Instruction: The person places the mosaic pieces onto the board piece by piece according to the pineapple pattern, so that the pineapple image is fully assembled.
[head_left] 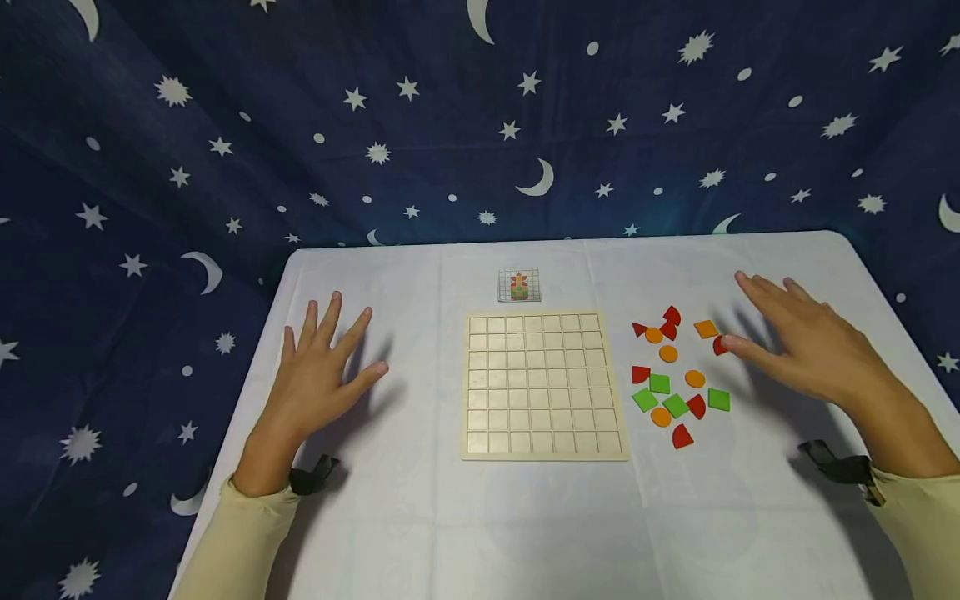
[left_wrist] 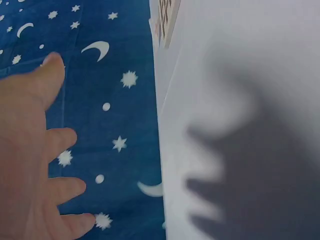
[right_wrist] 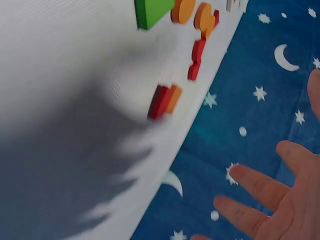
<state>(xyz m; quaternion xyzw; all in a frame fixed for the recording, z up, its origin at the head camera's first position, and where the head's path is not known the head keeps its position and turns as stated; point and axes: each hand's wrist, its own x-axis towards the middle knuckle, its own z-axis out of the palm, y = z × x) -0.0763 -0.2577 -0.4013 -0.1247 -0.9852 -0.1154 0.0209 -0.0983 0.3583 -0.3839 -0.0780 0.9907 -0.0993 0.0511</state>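
Observation:
My left hand (head_left: 315, 379) hovers over the left part of the table with its fingers spread, holding nothing. Over on the right, my right hand (head_left: 813, 346) is raised with straight fingers, also holding nothing; its thumb tip overlaps a red piece (head_left: 720, 345) in the head view. Between the hands lies a pale square board (head_left: 545, 386) divided into a grid of shallow cells. Beside it are scattered flat pieces: green squares (head_left: 718, 400), orange discs (head_left: 695, 379), an orange square (head_left: 706, 329) and red quarter-rounds (head_left: 682, 436). Behind the board sits a small pattern card (head_left: 519, 285) with a coloured figure.
A white cloth covers the table (head_left: 375, 533). Past its back and left edges hangs a dark blue curtain (head_left: 450, 167) with moons and stars. Dark wrist straps (head_left: 315, 475) sit at both sleeve cuffs. In the left wrist view, the hand's shadow (left_wrist: 260, 165) falls on the cloth.

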